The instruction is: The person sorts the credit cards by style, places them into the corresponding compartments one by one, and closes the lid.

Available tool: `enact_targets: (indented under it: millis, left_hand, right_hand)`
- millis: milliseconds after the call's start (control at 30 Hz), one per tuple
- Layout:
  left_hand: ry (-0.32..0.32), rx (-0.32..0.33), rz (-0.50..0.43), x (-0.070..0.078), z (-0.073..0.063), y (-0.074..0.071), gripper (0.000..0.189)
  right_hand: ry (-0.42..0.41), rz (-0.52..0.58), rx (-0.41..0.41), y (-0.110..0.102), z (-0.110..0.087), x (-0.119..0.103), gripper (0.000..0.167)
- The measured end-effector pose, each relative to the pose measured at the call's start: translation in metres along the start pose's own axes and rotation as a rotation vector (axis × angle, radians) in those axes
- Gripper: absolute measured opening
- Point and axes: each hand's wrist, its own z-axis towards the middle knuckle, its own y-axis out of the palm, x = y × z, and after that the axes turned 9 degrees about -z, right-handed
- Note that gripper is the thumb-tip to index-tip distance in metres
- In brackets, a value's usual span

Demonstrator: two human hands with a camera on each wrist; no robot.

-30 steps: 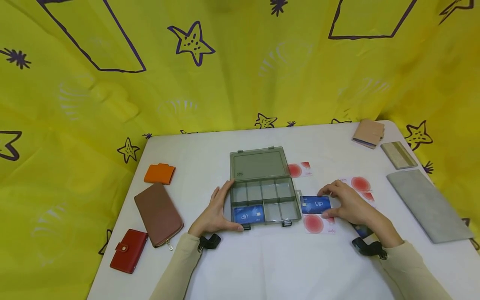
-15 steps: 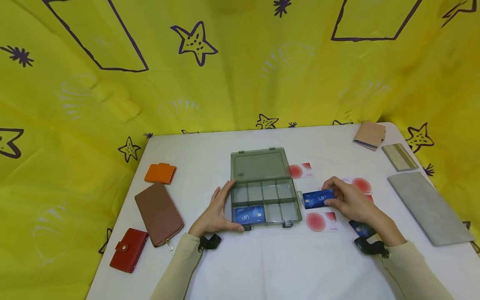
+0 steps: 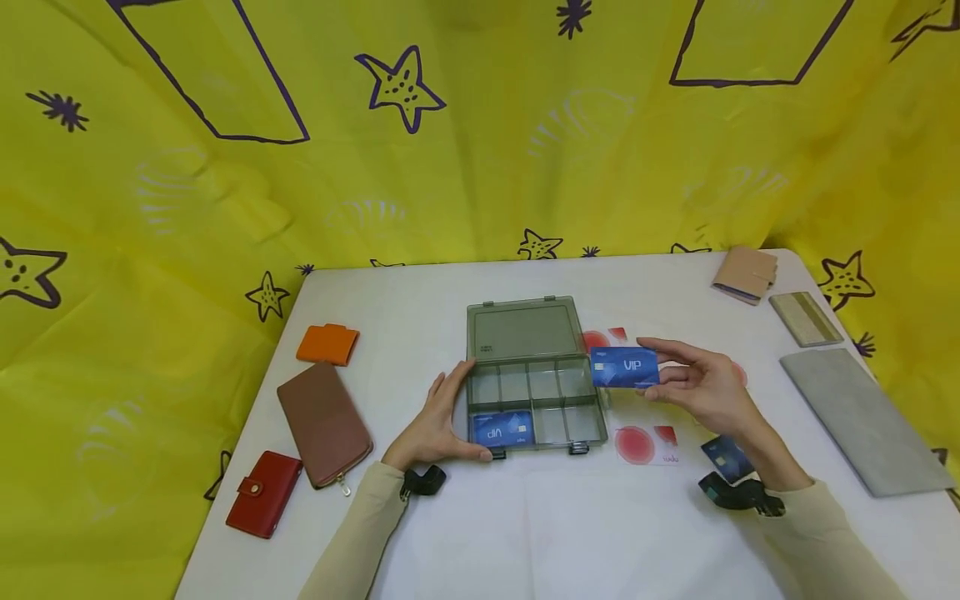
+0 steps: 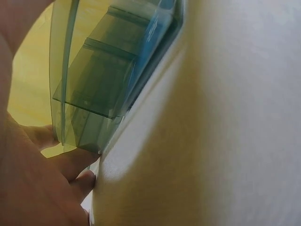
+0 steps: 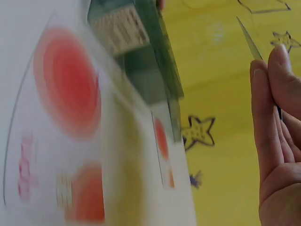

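Note:
A green see-through compartment box (image 3: 551,425) lies with its lid (image 3: 522,330) folded back. My left hand (image 3: 431,425) grips its left side, thumb along the front edge and fingers at the side wall, as the left wrist view (image 4: 42,174) also shows. A blue VIP card (image 3: 502,430) lies in the front left compartment. Between thumb and fingers, my right hand (image 3: 708,387) pinches another blue VIP card (image 3: 624,367), raised beside the box's right end. The right wrist view shows this held card (image 5: 251,40) edge-on.
White cards with red circles (image 3: 636,446) lie right of the box; a dark blue card (image 3: 726,457) is by the right wrist. At left are an orange holder (image 3: 327,344), brown wallet (image 3: 325,425) and red wallet (image 3: 264,494). Tan (image 3: 745,273) and grey (image 3: 866,421) wallets line the right.
The right hand has picked the blue VIP card up off a white card and carried it up and left toward the box. The left hand stays at the box.

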Motion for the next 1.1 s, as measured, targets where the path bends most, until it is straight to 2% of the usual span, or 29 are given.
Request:
enact_targets:
  millis: [167, 267, 467, 600, 733, 900, 1100]
  left_hand:
    - [-0.017, -0.004, 0.000, 0.000, 0.001, 0.000, 0.142]
    - [-0.014, 0.000, 0.008, -0.001, 0.002, 0.000, 0.143]
    - [-0.007, -0.002, 0.023, -0.002, 0.003, 0.000, 0.145]
    - [-0.004, -0.006, 0.021, -0.001, 0.004, 0.000, 0.146]
    - [0.004, -0.009, 0.019, 0.000, 0.003, 0.000, 0.145]
    - [0.014, -0.009, 0.016, 0.000, 0.002, -0.001, 0.144]
    - [0.028, -0.004, 0.019, 0.000, 0.002, -0.001, 0.144]
  right_hand:
    - [-0.037, 0.061, -0.032, 0.028, 0.010, -0.005, 0.064]
    - [-0.071, 0.032, -0.037, 0.051, 0.018, -0.008, 0.063]
    - [-0.232, -0.199, -0.064, 0.094, 0.032, -0.019, 0.066]
    - [-0.297, -0.285, -0.092, 0.115, 0.039, -0.025, 0.070]
    - [-0.314, -0.296, -0.149, 0.129, 0.042, -0.027, 0.069]
    - [-0.298, -0.316, -0.230, 0.141, 0.042, -0.028, 0.066]
    - [-0.303, -0.367, -0.243, 0.137, 0.039, -0.032, 0.070]
